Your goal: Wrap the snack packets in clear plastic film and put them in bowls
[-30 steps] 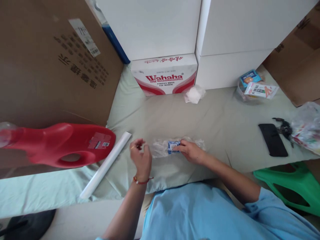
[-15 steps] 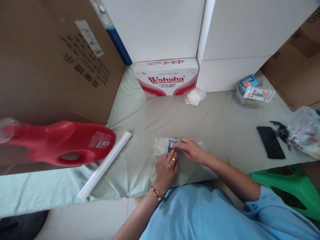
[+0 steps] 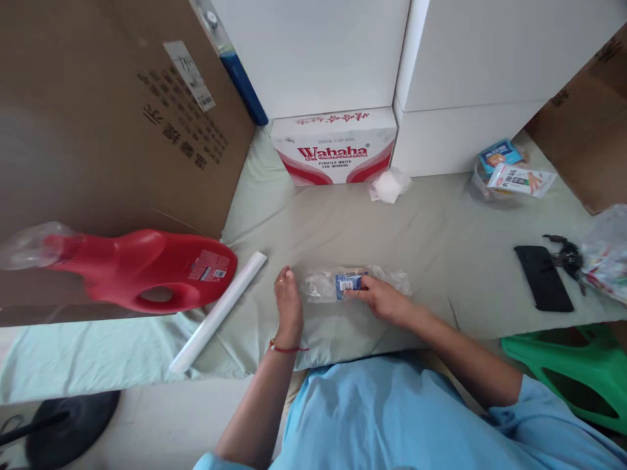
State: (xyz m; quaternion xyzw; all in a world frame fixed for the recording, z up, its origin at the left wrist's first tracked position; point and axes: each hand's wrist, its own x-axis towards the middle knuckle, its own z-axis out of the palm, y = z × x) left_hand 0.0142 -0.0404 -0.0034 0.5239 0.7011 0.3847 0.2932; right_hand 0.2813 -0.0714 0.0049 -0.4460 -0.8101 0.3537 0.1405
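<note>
A clear plastic packet with a blue label [image 3: 321, 286] lies lengthwise on the pale green cloth in front of me. My right hand [image 3: 385, 297] grips it at the label, with thumb and fingers on the blue part where a white barcode shows. Just left of the packet, my left hand [image 3: 289, 297] is turned on its edge, holding nothing, its fingers stretched out and partly hidden behind one another. What the packet contains is hard to make out through the plastic.
A red jug [image 3: 161, 271] lies at the left beside a white strip [image 3: 220, 310]. Behind stand a Wahaha carton [image 3: 337, 150] and a crumpled plastic bag [image 3: 389, 186]. To the right are a snack tub [image 3: 490, 186], a black phone [image 3: 543, 277], keys [image 3: 568, 256] and a green stool [image 3: 568, 352].
My left hand has come off the packet and swung left, turning on its edge. My right hand stays at the label, and more of the label shows. The view has shifted slightly.
</note>
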